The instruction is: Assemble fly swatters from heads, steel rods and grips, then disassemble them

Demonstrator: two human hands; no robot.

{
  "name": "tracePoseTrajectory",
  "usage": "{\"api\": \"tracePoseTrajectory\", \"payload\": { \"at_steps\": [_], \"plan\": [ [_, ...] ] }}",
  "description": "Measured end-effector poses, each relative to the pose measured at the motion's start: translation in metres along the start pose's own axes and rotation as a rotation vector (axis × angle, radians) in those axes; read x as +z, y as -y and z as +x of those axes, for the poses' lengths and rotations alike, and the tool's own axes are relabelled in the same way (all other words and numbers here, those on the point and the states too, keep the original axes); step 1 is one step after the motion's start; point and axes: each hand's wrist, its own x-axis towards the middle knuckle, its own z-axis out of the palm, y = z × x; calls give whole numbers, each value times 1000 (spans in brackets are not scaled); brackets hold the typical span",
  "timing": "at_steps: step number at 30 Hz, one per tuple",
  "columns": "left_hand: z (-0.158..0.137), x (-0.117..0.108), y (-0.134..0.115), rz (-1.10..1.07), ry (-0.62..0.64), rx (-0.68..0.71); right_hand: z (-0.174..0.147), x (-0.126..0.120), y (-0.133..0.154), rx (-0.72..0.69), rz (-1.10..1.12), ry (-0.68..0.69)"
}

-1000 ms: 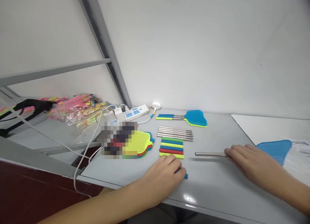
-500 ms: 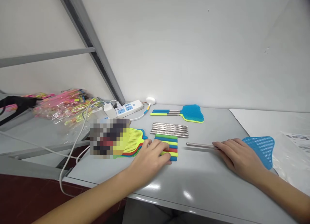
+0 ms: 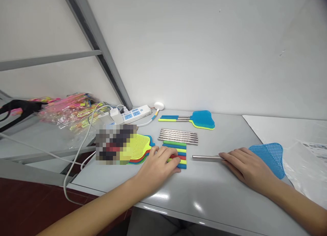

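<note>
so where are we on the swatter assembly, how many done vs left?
Done: two finished swatters lie at the back of the table, by the wall. In hand: the right hand rests on a blue swatter head with its metal rod attached, no grip visible; the left hand is on the row of foam grips. Left: a row of bare rods and a stack of heads.

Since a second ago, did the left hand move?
Yes. The left hand went from the table's near edge up onto the coloured grips, toward the rods.
</note>
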Motion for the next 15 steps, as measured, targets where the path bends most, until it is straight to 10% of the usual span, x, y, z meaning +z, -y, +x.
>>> {"api": "tracePoseTrajectory", "payload": {
  "at_steps": [15],
  "plan": [
    [-9, -7, -31, 48, 6, -192, -2, 2, 1, -90, -47, -94]
  ]
}}
